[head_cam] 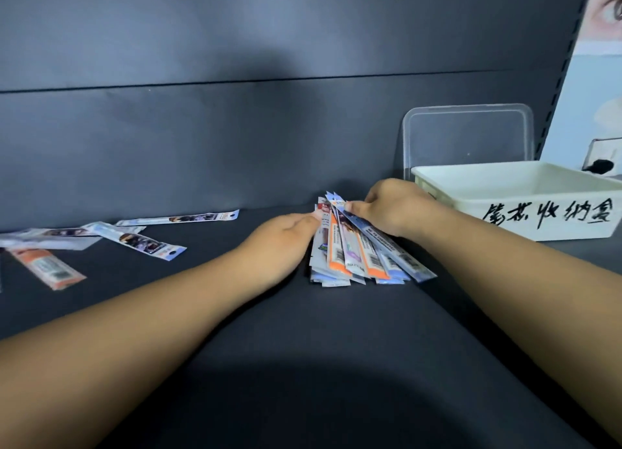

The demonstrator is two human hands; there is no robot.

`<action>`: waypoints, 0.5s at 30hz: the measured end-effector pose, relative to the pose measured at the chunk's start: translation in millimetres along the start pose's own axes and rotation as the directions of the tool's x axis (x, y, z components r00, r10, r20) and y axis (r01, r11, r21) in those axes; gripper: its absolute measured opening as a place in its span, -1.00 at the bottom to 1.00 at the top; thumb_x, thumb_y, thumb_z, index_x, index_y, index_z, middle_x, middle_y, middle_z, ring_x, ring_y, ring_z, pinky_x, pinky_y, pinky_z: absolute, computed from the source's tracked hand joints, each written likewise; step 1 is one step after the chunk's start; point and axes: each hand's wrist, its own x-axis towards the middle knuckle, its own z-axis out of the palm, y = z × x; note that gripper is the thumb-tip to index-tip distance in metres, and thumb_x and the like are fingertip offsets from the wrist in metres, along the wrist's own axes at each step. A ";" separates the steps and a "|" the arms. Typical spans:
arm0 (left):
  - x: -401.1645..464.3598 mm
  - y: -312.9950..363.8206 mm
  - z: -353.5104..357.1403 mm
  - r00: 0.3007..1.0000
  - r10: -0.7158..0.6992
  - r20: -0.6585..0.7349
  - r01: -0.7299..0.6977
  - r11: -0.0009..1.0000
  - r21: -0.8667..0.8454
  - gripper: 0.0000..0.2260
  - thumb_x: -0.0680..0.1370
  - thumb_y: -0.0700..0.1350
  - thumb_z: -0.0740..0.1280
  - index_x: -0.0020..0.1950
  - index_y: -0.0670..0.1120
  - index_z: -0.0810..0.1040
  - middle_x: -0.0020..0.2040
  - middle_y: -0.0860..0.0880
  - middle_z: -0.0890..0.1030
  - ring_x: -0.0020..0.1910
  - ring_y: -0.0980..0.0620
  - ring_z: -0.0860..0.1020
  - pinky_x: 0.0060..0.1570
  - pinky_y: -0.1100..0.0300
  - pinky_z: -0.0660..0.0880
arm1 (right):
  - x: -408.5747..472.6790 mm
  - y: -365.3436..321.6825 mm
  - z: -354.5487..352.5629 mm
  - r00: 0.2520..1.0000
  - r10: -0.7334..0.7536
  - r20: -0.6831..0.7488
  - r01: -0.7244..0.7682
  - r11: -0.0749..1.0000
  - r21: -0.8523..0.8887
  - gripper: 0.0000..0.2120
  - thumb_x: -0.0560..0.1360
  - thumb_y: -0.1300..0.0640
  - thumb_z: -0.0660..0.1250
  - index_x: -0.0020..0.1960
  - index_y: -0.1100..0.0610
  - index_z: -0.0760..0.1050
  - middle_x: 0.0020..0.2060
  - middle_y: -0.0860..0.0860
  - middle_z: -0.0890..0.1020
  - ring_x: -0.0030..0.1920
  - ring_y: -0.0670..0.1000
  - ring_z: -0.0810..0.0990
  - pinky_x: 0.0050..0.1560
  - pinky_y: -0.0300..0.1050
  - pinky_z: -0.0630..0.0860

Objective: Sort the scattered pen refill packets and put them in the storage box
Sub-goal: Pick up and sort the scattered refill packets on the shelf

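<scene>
I see the fanned bundle of refill packets (356,246) lying on the dark matte shelf surface (336,347), just left of the storage box (525,206); the packets are long, thin, glossy plastic sleeves, some orange, some pale blue and white, with barcodes printed near their lower ends, and their near ends splay apart while the far ends bunch together. My right hand (387,206) pinches the far ends of the bundle, thumb on top and fingers curled around the right side, its knuckles nearly against the box's near-left corner. My left hand (286,236) presses against the bundle's left edge, thumb touching the top packets (whether the fingers below curl around anything I cannot tell). The box is a shallow rectangular tub of smooth cream plastic with a rolled rim and black brush-written characters on its front wall; its interior shows bare walls. Behind the box a clear lid (468,135) with rounded corners stands upright against the dark back panel (235,129). Well to the left of the box, several loose packets (141,240) lie overlapping flat on the surface, one orange packet (47,267) nearest the front edge there. Between the two groups the surface is open.
</scene>
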 end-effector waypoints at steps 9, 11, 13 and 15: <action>-60.4 -31.9 -106.3 0.998 -0.049 -0.047 0.045 0.995 -0.089 -0.74 0.56 -0.02 0.15 -0.18 -0.02 0.60 -0.21 0.10 0.67 -0.25 0.30 0.59 0.00 0.46 0.42 | -40.8 -75.1 -10.0 0.957 -0.280 0.070 0.238 0.904 0.356 -0.71 0.46 -0.11 0.27 -0.26 0.08 0.54 -0.36 -0.03 0.53 -0.32 -0.05 0.45 -0.34 -0.24 0.35; -71.5 -46.1 -139.8 0.993 -0.044 -0.108 0.044 0.999 -0.005 -0.73 0.55 0.02 0.17 -0.21 0.02 0.62 -0.23 0.16 0.69 -0.16 0.23 0.59 0.05 0.39 0.41 | -43.7 -99.6 -3.5 0.925 -0.351 0.142 0.290 0.898 0.331 -0.72 0.46 -0.12 0.27 -0.22 0.08 0.56 -0.31 -0.04 0.57 -0.25 -0.04 0.48 -0.30 -0.26 0.38; -80.3 -61.8 -172.5 0.988 -0.053 -0.142 0.076 0.984 0.159 -0.72 0.55 0.06 0.16 -0.17 0.05 0.63 -0.17 0.15 0.68 -0.10 0.14 0.58 -0.10 0.48 0.39 | -40.3 -126.5 5.9 0.899 -0.400 0.178 0.350 0.901 0.257 -0.66 0.45 -0.15 0.26 -0.10 0.13 0.59 -0.15 0.01 0.62 -0.12 0.00 0.53 -0.12 -0.21 0.41; -84.6 -79.6 -201.4 0.991 -0.067 -0.115 0.110 0.900 0.423 -0.65 0.53 0.16 0.10 -0.08 0.03 0.62 -0.06 -0.03 0.67 0.00 -0.02 0.58 -0.06 0.34 0.43 | -31.6 -152.6 17.9 0.893 -0.402 0.200 0.368 0.910 0.190 -0.60 0.45 -0.20 0.24 0.00 0.11 0.59 0.00 0.02 0.61 0.04 0.01 0.54 0.01 -0.15 0.41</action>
